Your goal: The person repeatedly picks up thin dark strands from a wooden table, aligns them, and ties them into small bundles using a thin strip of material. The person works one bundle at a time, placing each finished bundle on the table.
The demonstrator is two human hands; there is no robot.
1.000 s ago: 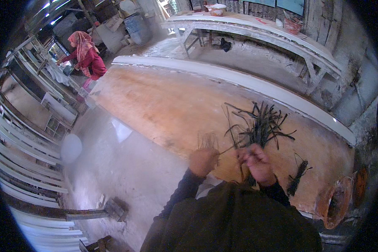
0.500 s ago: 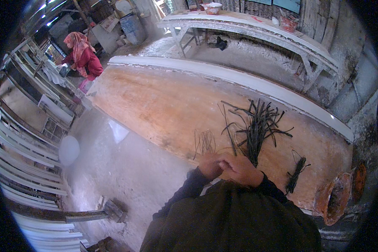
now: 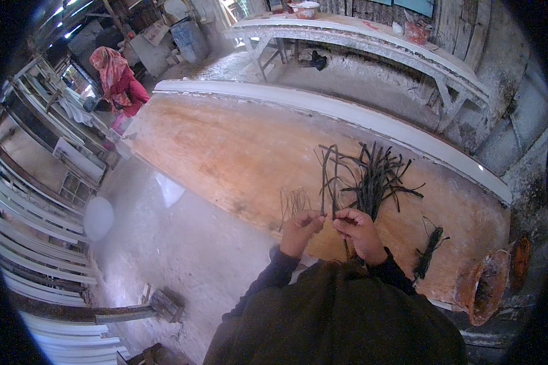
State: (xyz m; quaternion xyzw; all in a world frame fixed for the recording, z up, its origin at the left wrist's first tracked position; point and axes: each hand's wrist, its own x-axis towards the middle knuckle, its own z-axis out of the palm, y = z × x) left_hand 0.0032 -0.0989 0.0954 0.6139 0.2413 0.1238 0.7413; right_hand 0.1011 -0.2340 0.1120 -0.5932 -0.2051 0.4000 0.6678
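A dark, flexible strip (image 3: 324,176) stands bent over the board, and its lower parts are pinched in both hands. My left hand (image 3: 302,232) grips one side between thumb and fingertips. Close beside it, my right hand (image 3: 360,233) pinches the other side. A tail of the strip seems to hang below the right fingers. Just beyond my right hand lies a loose bundle of dark strips (image 3: 372,188), fanned out at its far end. Thin wiry strands (image 3: 295,202) rest on the board past my left hand.
The long wooden board (image 3: 225,146) has a white moulding (image 3: 323,109) along its far side. To the right lie a small dark coil of cord (image 3: 429,252) and an orange, crusted bucket (image 3: 484,289). A person in red (image 3: 119,79) is at the far left. A white bench (image 3: 359,45) stands behind.
My hands, clasped together before, have moved slightly apart, and the bent strip now rises upright between them. The person at the far left has shifted posture.
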